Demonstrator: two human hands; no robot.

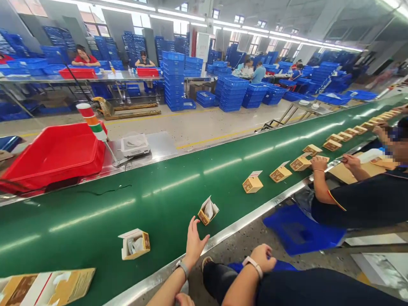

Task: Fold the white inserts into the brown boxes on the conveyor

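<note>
My left hand, wearing a wristwatch, reaches over the near edge of the conveyor belt with thumb and fingers spread and nothing in them. Just beyond its fingertips stands an open small cardboard box with a whitish item inside. I cannot tell whether fingers and box touch. Another open box, holding a white wrapped item, sits to the left on the belt. At the bottom edge, only part of my right hand shows beside my left forearm; its fingers are mostly cut off.
The green belt runs up to the right, carrying several boxes. A co-worker's hand is at one. Close on my right, another person's banded hand is curled. Printed cardboard lies lower left; a red tub stands beyond.
</note>
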